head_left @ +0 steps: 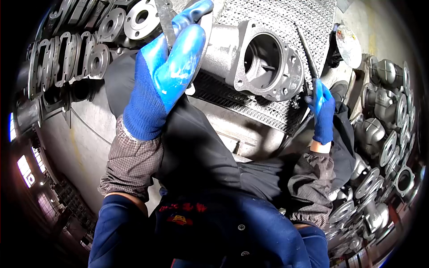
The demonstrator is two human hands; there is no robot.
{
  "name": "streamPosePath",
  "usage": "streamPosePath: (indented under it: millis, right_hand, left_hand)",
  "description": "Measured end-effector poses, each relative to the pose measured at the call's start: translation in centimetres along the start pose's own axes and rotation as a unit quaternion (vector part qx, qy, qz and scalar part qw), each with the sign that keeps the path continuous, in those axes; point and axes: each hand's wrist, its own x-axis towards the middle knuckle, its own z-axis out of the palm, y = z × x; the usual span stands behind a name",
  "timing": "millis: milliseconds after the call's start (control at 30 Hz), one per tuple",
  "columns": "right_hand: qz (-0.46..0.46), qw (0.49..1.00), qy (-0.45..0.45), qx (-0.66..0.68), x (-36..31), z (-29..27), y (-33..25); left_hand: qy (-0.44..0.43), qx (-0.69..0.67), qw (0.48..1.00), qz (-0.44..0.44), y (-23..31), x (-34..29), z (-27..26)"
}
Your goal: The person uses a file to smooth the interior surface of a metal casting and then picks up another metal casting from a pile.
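A grey cast-metal valve body [219, 47] lies on its side, its wide round opening facing up and bolts around the flange at its right end. My left hand [172, 62], in a blue coated glove, is closed around a flat grey metal bar [165, 20] and rests against the valve body's left flange. Part of that grip is hidden by the glove. To the right of the casting, my gloved right hand [322, 105] is wrapped round a slim dark rod [307, 51], which points up and away from me. The rod's lower end is hidden.
Under the casting is a worktop with a rough, patterned metal surface [277, 13]. Flanged castings [67, 58] are stacked at the left, and many more valve bodies [384, 100] line the right. A round pale disc [348, 47] stands beyond the worktop's right edge.
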Motion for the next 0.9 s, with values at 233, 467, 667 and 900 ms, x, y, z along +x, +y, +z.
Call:
streamPosePath:
  millis: [233, 467, 667, 900]
  right_hand:
    - [-0.410, 0.909, 0.072, -0.028, -6.2, 2.3, -7.9]
    - [-0.711, 0.675, 0.011, -0.197, -13.7, 12.5, -17.3]
    - [-0.663, 0.635, -0.163, -0.362, -13.9, 14.8, -21.2]
    - [-0.602, 0.576, -0.263, -0.486, -12.7, 14.2, -24.9]
  left_hand:
    - [0.017, 0.083, 0.994, -0.063, 0.5, -0.4, 0.2]
    - [-0.012, 0.125, 0.979, 0.162, -5.0, 0.8, -1.3]
    - [-0.003, 0.124, 0.986, 0.115, -2.9, -0.7, -1.9]
    - [-0.013, 0.145, 0.989, 0.031, -1.3, -0.7, -1.5]
